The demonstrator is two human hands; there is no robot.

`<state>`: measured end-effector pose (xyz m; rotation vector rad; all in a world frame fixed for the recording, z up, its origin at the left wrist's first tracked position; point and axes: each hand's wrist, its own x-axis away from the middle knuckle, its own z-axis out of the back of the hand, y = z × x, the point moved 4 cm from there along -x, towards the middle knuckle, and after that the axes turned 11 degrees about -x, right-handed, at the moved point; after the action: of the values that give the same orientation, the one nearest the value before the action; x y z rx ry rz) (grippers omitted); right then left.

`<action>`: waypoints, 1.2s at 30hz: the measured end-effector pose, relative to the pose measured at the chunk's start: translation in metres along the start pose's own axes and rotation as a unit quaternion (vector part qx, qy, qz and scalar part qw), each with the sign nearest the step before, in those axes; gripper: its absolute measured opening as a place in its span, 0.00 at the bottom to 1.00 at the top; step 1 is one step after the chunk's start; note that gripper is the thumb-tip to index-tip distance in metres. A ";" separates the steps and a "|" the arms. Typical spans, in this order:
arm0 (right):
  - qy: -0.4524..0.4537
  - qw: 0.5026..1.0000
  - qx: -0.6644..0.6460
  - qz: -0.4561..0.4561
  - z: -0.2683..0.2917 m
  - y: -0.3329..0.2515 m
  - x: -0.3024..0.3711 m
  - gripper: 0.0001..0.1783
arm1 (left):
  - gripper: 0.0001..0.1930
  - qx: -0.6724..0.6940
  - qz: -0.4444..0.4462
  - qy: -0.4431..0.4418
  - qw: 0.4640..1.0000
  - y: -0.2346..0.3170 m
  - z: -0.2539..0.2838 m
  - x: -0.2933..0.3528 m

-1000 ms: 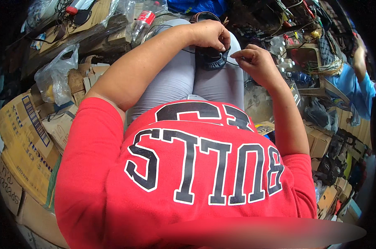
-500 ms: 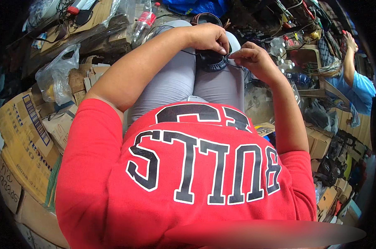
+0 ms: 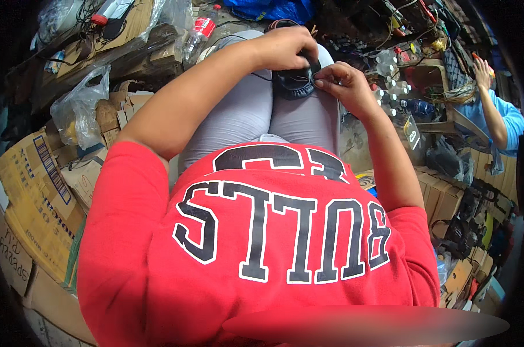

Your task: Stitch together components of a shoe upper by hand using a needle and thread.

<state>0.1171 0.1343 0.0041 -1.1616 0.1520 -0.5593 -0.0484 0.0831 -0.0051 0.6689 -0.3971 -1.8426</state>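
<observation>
A black shoe point(image 3: 296, 91) with a gathered, stitched-looking toe rests across my lap, toe toward me. My left hand point(image 3: 288, 47) curls over the shoe's upper part with its fingers bent and closed; whatever they grip is hidden. At the right edge of the shoe, my right hand point(image 3: 344, 81) has thumb and forefinger pinched together; anything between them is too small to make out. A thin dark cord point(image 3: 261, 76) runs in from the left under my left wrist. Behind the left hand shows a dark rounded thing with a reddish rim point(image 3: 282, 24).
A clear bottle with a red label point(image 3: 199, 33) stands beyond my left knee. Small capped bottles point(image 3: 392, 89) cluster on the right, near a wooden crate point(image 3: 432, 74). Cardboard boxes point(image 3: 36, 191) and a plastic bag point(image 3: 82, 110) lie left. Another person's hand point(image 3: 483, 75) is raised at far right.
My left hand has moved up and away from my right fingertips, which it was meeting at the shoe's edge. My right hand has shifted slightly. The other person's arm has moved lower.
</observation>
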 end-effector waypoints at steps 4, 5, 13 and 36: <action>0.046 0.998 0.018 0.039 0.001 -0.003 0.013 0.08 | 0.19 0.053 0.129 0.060 0.988 0.002 0.022 0.041; 0.062 0.995 0.055 0.060 -0.002 -0.004 0.017 0.10 | 0.19 0.054 0.101 0.066 0.991 0.010 0.025 0.052; 0.118 0.956 0.213 0.162 -0.023 -0.003 0.038 0.26 | 0.09 -0.181 0.132 0.113 0.968 0.047 0.008 0.088; -0.050 0.991 0.105 0.071 0.016 0.024 -0.003 0.21 | 0.09 -0.179 0.118 0.104 0.971 0.024 -0.010 0.066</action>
<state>0.1289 0.1557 -0.0117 -0.9638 0.0876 -0.3809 -0.0416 0.0134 -0.0168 0.5330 -0.0014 -1.5453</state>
